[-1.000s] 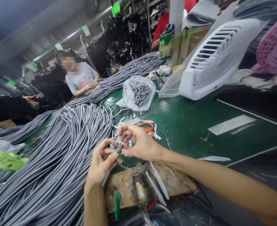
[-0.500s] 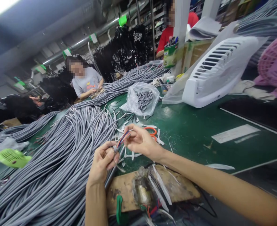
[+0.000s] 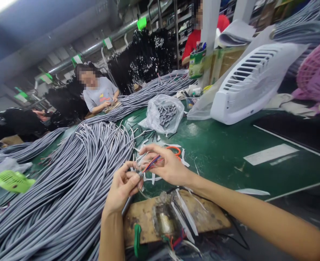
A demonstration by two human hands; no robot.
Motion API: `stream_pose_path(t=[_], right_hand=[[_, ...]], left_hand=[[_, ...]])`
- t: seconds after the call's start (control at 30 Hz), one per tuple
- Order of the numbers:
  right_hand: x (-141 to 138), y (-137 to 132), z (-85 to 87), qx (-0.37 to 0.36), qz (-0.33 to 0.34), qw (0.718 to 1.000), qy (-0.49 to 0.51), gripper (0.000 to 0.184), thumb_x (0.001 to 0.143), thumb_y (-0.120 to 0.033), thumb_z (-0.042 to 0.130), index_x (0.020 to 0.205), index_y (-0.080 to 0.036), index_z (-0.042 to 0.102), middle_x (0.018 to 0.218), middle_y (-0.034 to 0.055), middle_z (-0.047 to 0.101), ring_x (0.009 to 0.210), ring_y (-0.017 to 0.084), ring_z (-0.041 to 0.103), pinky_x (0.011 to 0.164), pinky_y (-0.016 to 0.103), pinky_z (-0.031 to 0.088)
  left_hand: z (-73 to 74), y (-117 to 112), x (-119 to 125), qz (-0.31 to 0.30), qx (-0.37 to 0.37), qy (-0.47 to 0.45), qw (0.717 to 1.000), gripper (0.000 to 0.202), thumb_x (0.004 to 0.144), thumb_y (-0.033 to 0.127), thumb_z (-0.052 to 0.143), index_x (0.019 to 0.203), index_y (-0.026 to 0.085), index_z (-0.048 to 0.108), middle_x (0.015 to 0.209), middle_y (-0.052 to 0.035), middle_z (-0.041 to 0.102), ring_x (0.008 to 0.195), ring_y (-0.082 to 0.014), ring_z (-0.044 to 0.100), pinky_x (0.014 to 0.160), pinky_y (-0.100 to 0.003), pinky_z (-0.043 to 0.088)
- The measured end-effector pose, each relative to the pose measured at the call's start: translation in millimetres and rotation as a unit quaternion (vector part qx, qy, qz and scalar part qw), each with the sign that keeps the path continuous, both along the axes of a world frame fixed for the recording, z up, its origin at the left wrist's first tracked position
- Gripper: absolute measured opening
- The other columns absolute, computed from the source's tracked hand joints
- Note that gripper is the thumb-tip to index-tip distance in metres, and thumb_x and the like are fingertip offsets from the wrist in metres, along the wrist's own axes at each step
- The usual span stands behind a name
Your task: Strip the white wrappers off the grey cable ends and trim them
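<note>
The left hand [image 3: 124,183] pinches a grey cable [image 3: 140,174] near its end, held up over the surface [image 3: 217,145]. Orange and blue wires [image 3: 153,162] run from it into the curled fingers of the right hand [image 3: 168,166]; from here I can't tell whether those grip them. Just below lies a stained board [image 3: 203,215]. Orange-handled scissors [image 3: 177,149] sit behind the right hand, a great cable heap [image 3: 54,188] to the left, and farther back a clear bag [image 3: 151,112] of short grey tubes [image 3: 165,115].
</note>
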State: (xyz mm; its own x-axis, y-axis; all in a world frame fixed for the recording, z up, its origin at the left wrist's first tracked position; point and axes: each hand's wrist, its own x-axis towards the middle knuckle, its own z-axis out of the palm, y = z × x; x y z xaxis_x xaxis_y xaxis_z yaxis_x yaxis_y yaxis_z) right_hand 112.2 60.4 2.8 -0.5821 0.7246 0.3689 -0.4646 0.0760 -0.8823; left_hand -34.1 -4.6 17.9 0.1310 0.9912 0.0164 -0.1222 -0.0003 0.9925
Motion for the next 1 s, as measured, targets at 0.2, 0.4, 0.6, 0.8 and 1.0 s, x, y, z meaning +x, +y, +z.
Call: stream_pose_path(t=[0.2,0.4,0.6,0.8,1.0], right_hand=[[-7,-3,-6.0,-0.046,0.036,0.998,0.035,0.032,0.067,-0.020,0.066,0.089,-0.018,0.043,0.070,-0.0049,0.048,0.065,0.008,0.048,0.062,0.022,0.039],[1,7,0.2,-0.187,0.133,0.966,0.119,0.024,0.065,-0.018,0.061,0.085,-0.017,0.047,0.064,-0.0052,0.047,0.056,0.006,0.044,0.057,0.021,0.038],[1,8,-1.9,-0.083,0.062,0.993,0.060,0.043,0.060,-0.010,0.069,0.097,-0.017,0.048,0.087,0.0001,0.059,0.080,0.009,0.058,0.073,0.024,0.045],[0,5,-2.3,-0.070,0.087,0.993,0.028,0.048,0.062,-0.019,0.072,0.103,-0.018,0.045,0.078,-0.0018,0.063,0.069,0.010,0.062,0.072,0.028,0.050],[0,1,-1.6,0.036,-0.072,0.995,-0.059,0.032,0.066,-0.015,0.061,0.095,-0.018,0.049,0.073,-0.0029,0.058,0.066,0.011,0.058,0.069,0.027,0.048]], left_hand=[[0.1,-1,1,0.018,-0.015,0.012,1.000,0.035,0.068,0.038,0.071,0.084,0.015,0.050,0.046,0.0048,0.052,0.033,0.0016,0.021,0.033,-0.010,0.015],[3.6,-2,-3,0.030,0.009,-0.012,0.999,0.034,0.067,0.038,0.071,0.084,0.014,0.053,0.044,0.0055,0.049,0.032,0.0020,0.017,0.033,-0.012,0.009],[2.7,-1,-3,0.012,0.015,-0.012,1.000,0.034,0.070,0.037,0.069,0.085,0.018,0.046,0.046,0.0054,0.053,0.031,0.0018,0.017,0.032,-0.012,0.009],[0.9,0,0,0.001,0.007,-0.006,1.000,0.039,0.069,0.037,0.070,0.082,0.021,0.037,0.047,0.0061,0.055,0.031,0.0010,0.020,0.032,-0.010,0.012],[1.8,1,3,0.043,-0.030,0.033,0.998,0.041,0.065,0.042,0.072,0.084,0.016,0.046,0.046,0.0055,0.053,0.032,0.0009,0.023,0.033,-0.011,0.014]])
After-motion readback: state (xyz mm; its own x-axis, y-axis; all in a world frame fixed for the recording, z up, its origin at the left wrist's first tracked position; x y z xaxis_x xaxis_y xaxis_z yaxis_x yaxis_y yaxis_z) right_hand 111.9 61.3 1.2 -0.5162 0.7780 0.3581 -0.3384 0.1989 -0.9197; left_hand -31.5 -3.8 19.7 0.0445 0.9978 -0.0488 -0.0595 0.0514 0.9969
